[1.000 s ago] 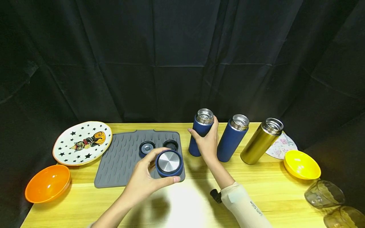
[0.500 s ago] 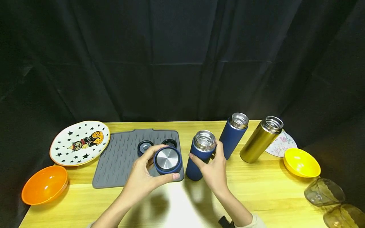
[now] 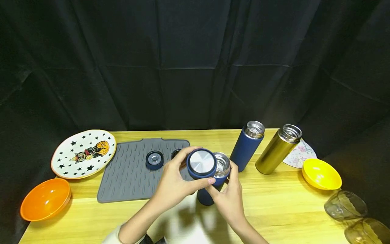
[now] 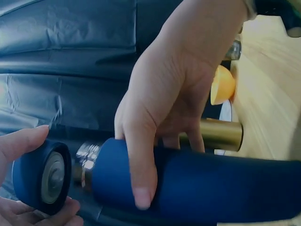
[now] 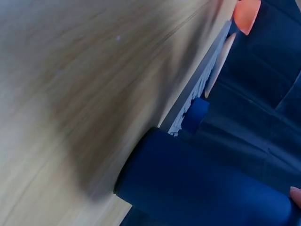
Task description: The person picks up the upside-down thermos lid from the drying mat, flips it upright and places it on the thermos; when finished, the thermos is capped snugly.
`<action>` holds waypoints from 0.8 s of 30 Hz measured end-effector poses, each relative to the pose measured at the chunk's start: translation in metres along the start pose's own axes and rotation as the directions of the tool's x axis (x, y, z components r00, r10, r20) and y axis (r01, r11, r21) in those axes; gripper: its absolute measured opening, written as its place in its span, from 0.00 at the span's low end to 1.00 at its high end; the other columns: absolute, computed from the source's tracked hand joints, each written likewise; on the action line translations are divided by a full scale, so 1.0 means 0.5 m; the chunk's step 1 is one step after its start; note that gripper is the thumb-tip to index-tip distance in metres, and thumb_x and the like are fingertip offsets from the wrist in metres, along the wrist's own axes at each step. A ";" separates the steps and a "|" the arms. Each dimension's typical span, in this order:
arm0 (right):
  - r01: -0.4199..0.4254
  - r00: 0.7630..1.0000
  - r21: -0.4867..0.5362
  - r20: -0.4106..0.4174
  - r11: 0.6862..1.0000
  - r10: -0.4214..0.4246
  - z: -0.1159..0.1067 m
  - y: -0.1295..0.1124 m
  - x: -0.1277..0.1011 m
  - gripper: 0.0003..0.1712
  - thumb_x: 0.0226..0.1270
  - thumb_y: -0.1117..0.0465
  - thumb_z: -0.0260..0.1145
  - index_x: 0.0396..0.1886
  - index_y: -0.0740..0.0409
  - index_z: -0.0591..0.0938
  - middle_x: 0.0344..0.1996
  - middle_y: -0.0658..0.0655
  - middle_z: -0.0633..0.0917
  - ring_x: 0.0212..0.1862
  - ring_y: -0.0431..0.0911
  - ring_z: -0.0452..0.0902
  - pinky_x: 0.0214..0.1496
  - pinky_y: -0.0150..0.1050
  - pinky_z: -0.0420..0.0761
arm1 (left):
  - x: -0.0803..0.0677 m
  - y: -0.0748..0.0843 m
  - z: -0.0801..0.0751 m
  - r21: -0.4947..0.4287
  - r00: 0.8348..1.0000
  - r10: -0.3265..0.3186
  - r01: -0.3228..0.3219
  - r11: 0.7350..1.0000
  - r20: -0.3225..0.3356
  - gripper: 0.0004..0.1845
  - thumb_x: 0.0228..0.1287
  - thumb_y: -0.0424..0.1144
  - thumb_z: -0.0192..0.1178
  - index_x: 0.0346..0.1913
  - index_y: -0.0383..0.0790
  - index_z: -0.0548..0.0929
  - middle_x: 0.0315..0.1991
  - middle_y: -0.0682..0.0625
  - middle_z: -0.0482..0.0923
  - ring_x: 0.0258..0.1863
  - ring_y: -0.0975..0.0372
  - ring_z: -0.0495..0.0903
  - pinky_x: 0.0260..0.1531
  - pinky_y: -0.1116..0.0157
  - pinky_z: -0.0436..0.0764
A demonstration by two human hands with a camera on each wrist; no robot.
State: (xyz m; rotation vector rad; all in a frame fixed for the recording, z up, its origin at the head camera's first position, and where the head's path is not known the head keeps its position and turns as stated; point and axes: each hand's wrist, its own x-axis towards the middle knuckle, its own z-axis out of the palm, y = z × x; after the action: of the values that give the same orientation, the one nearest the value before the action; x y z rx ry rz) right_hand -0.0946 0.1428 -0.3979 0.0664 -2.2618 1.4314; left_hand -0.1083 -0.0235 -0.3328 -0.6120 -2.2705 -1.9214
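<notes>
My left hand [image 3: 178,184] holds a navy lid [image 3: 201,162] by its sides, its brushed steel top facing up. In the left wrist view the lid's ringed underside [image 4: 54,178] faces the bare steel neck [image 4: 86,162] of a navy vacuum flask, with a small gap between. My right hand [image 3: 229,201] grips this flask [image 3: 205,198] just below the neck, thumb on one side. A perforated strainer shows in the flask's mouth, partly covered by the lid in the head view. Low in the right wrist view is the flask's base [image 5: 141,165], near the tabletop; whether it touches I cannot tell.
A second navy flask [image 3: 246,149] and a gold flask [image 3: 278,149] stand lidless at right. A lid [image 3: 154,160] and another, partly hidden, lie on the grey mat [image 3: 122,179]. Plates, an orange bowl [image 3: 45,200], a yellow bowl [image 3: 322,174] and glasses [image 3: 345,205] line the sides.
My right hand has brought the navy flask from the row towards me. My left hand has moved right with the lid, which now sits beside and partly over the flask's mouth.
</notes>
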 end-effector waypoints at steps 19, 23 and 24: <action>0.155 0.986 -0.057 -0.046 0.986 -0.158 0.010 0.011 -0.004 0.45 0.41 0.77 0.77 0.63 0.64 0.68 0.54 0.60 0.79 0.53 0.45 0.77 0.52 0.29 0.76 | 0.051 -0.037 0.084 0.131 0.975 0.209 -0.199 0.971 -0.072 0.36 0.41 0.44 0.81 0.57 0.43 0.78 0.47 0.53 0.85 0.49 0.65 0.82 0.51 0.61 0.80; 0.117 0.992 -0.058 -0.042 0.991 -0.119 0.010 0.007 -0.005 0.42 0.43 0.77 0.75 0.60 0.63 0.69 0.53 0.58 0.79 0.55 0.48 0.77 0.56 0.34 0.75 | 0.048 -0.047 0.092 0.195 0.968 0.231 -0.210 0.958 -0.094 0.37 0.41 0.47 0.81 0.57 0.42 0.77 0.47 0.52 0.85 0.48 0.64 0.83 0.48 0.63 0.80; 0.110 0.993 -0.061 -0.043 0.992 -0.113 0.011 0.006 -0.006 0.41 0.42 0.77 0.75 0.60 0.62 0.69 0.53 0.58 0.80 0.55 0.48 0.77 0.56 0.35 0.75 | 0.047 -0.049 0.093 0.205 0.968 0.232 -0.209 0.956 -0.096 0.38 0.41 0.47 0.81 0.57 0.42 0.77 0.48 0.51 0.84 0.48 0.64 0.83 0.49 0.63 0.81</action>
State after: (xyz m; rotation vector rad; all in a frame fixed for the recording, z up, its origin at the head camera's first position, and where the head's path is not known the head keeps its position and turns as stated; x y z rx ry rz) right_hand -0.0947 0.1389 -0.4037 0.1379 -2.2238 1.2956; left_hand -0.1304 0.0241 -0.3566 -0.6735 -2.1759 -1.5701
